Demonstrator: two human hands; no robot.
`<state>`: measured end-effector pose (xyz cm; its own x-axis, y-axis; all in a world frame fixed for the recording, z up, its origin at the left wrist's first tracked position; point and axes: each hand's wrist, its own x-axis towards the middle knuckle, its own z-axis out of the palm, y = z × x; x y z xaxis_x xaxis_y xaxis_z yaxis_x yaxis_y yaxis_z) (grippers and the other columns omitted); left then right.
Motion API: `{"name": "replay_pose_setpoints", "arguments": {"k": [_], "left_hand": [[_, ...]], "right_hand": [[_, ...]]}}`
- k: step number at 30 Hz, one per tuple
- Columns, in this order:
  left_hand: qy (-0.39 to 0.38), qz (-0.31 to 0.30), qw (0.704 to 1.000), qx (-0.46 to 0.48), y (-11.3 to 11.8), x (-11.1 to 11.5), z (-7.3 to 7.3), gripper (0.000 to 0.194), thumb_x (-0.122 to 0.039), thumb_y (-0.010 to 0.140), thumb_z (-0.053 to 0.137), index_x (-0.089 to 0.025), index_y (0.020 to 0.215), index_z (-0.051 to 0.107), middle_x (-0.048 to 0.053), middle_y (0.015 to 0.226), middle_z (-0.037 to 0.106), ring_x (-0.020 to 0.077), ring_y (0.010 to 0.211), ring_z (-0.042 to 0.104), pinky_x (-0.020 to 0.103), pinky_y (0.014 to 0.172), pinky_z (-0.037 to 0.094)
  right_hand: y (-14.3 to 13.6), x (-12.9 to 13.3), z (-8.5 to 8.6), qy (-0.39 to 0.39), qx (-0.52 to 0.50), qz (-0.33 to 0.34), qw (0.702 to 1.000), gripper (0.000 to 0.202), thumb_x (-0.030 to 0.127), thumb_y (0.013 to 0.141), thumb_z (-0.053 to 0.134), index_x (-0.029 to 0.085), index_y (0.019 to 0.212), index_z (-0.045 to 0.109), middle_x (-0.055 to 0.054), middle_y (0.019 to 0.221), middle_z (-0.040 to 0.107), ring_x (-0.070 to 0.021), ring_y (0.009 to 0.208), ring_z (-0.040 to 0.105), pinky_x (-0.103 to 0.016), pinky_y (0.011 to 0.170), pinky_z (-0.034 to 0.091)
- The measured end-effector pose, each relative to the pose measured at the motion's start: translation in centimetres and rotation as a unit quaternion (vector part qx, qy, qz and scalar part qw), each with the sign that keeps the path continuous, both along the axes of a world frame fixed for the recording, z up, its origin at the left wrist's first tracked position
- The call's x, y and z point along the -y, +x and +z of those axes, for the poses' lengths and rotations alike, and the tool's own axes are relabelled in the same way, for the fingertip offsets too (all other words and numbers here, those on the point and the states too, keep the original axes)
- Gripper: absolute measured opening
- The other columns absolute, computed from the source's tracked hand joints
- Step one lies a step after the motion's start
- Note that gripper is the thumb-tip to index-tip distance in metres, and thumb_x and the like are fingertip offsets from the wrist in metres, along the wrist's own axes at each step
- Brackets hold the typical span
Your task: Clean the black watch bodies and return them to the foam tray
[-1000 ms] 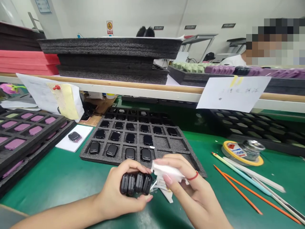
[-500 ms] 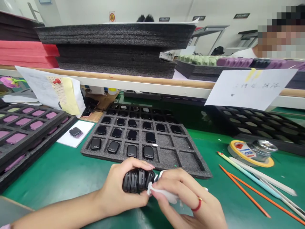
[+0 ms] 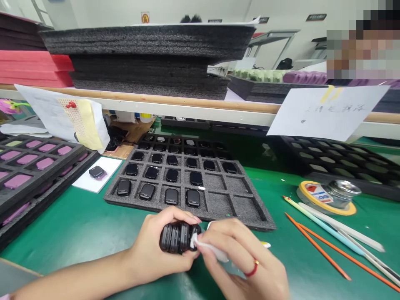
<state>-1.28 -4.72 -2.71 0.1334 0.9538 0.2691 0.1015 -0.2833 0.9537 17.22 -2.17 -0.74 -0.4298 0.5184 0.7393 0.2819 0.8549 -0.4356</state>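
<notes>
My left hand [image 3: 156,246] is closed around a row of several black watch cases [image 3: 175,238], held side by side above the green table. A white wipe [image 3: 215,252] is pinched in my right hand [image 3: 246,258], its tip pressed against the rightmost case. A red ring band circles one right finger. Just beyond my hands lies a dark grey foam tray [image 3: 218,203], with black watch cases [image 3: 147,191] sitting in many of its compartments. Several compartments at its near right hold none.
Foam trays of purple cases [image 3: 20,181] stand at left, beside a white pad [image 3: 90,183] bearing one watch. Right of the tray are a tape roll [image 3: 350,210], a glass jar [image 3: 343,193], orange sticks [image 3: 321,252] and pens. A shelf edge [image 3: 187,106] crosses overhead; a person is beyond.
The white wipe has moved slightly left and up, onto the side of the rightmost case. My left hand keeps its grip. The whole view has shifted a little.
</notes>
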Motion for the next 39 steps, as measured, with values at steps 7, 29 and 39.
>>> {"name": "replay_pose_setpoints", "arguments": {"k": [7, 29, 39], "left_hand": [[-0.003, -0.005, 1.0, 0.007, 0.1, -0.1, 0.0, 0.044, -0.004, 0.066, 0.077, -0.025, 0.102, 0.062, -0.001, 0.107, 0.074, 0.0169, 0.103, 0.071, 0.025, 0.093, 0.053], [0.04, -0.039, 0.998, -0.005, -0.1, 0.3, 0.6, 0.05, -0.004, 0.066, 0.08, -0.029, 0.105, 0.061, -0.004, 0.107, 0.073, 0.0151, 0.106, 0.07, 0.022, 0.094, 0.052], [0.013, -0.044, 0.998, 0.033, -0.2, 0.7, 0.3, 0.055, 0.0, 0.061, 0.079, -0.03, 0.104, 0.062, -0.003, 0.108, 0.073, 0.0161, 0.096, 0.072, 0.024, 0.087, 0.055]], "right_hand": [[0.0, 0.0, -0.3, 0.008, -0.019, 0.004, 1.0, 0.027, -0.003, 0.082, 0.062, 0.018, 0.099, 0.065, -0.005, 0.081, 0.068, -0.0163, 0.072, 0.063, -0.028, 0.064, 0.055], [10.4, -3.8, -3.7, 0.026, 0.209, -0.26, 0.942, 0.025, 0.036, 0.096, 0.052, 0.022, 0.092, 0.072, -0.01, 0.093, 0.077, -0.028, 0.086, 0.073, -0.045, 0.078, 0.058], [3.5, -2.9, -1.3, -0.023, 0.208, -0.084, 0.974, 0.028, 0.019, 0.102, 0.044, 0.02, 0.086, 0.067, -0.003, 0.074, 0.07, -0.0161, 0.065, 0.07, -0.025, 0.06, 0.058]]}}
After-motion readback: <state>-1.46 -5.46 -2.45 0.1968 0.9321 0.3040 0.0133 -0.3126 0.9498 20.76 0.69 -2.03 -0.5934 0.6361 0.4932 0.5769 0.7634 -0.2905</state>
